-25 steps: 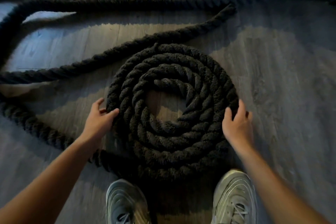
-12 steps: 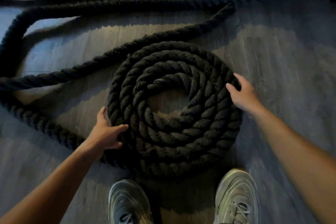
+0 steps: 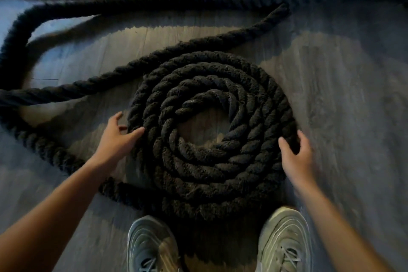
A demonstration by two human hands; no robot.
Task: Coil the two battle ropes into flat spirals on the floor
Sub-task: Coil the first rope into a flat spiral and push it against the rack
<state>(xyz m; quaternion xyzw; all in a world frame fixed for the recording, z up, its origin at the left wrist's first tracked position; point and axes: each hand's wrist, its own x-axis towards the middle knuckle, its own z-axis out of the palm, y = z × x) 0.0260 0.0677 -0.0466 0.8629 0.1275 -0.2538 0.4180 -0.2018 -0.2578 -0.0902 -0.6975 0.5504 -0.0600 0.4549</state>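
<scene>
A thick black battle rope lies as a flat spiral coil (image 3: 212, 139) of several turns on the grey wood floor, with a small gap of bare floor at its centre. Its loose tail (image 3: 44, 146) leaves the coil's near left side and curves away to the left. My left hand (image 3: 117, 139) rests against the coil's left edge, fingers spread, thumb on the outer turn. At the right edge my right hand (image 3: 295, 157) curls its fingers over the outer turn. More rope (image 3: 154, 2) runs in long lines across the far floor.
My two grey sneakers (image 3: 152, 245) (image 3: 284, 240) stand right at the coil's near edge. One stretch of rope (image 3: 198, 46) runs diagonally just behind the coil. Open grey floor (image 3: 353, 95) lies to the right.
My right hand slid back down the coil's right edge toward me. My left hand moved up along the left edge. The coil's centre has tightened slightly.
</scene>
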